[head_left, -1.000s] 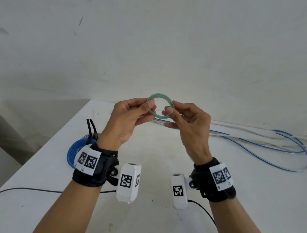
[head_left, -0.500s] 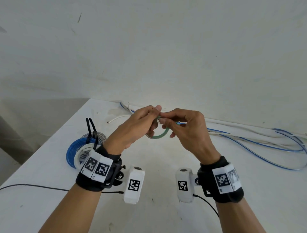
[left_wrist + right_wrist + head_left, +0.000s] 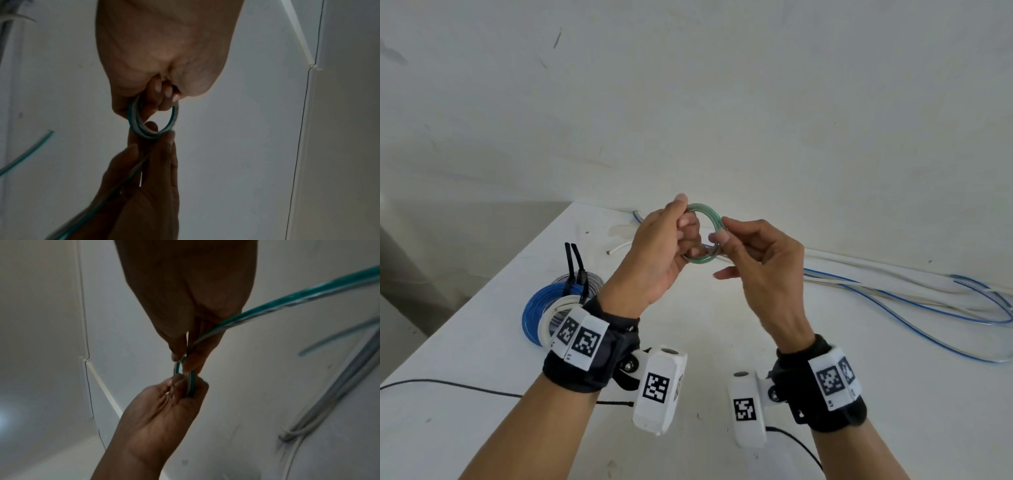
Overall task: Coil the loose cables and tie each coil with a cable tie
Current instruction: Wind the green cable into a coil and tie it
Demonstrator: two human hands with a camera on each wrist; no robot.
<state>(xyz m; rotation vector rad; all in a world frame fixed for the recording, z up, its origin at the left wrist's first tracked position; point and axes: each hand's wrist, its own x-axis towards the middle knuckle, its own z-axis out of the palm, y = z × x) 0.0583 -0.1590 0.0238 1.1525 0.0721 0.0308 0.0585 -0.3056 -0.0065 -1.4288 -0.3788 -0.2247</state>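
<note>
A small coil of green cable (image 3: pixel 708 219) (image 3: pixel 152 123) is held in the air above the white table (image 3: pixel 709 342). My left hand (image 3: pixel 667 240) grips the coil's left side with curled fingers. My right hand (image 3: pixel 739 246) pinches its right side between thumb and forefinger. In the right wrist view the green cable's free length (image 3: pixel 287 298) runs from under my right palm off to the upper right. In the left wrist view the same strand (image 3: pixel 107 191) passes down across my right palm.
Finished coils lie at the table's left: a blue coil (image 3: pixel 536 308) and a white coil (image 3: pixel 554 308) with black cable ties (image 3: pixel 575 263) sticking up. Loose blue and white cables (image 3: pixel 893 294) trail along the back right. A thin black wire (image 3: pixel 448 385) crosses the front left.
Both hands went from chest height down towards the table and have come back up with the green coil. The coil now stands more upright, with my left fingers curled through it.
</note>
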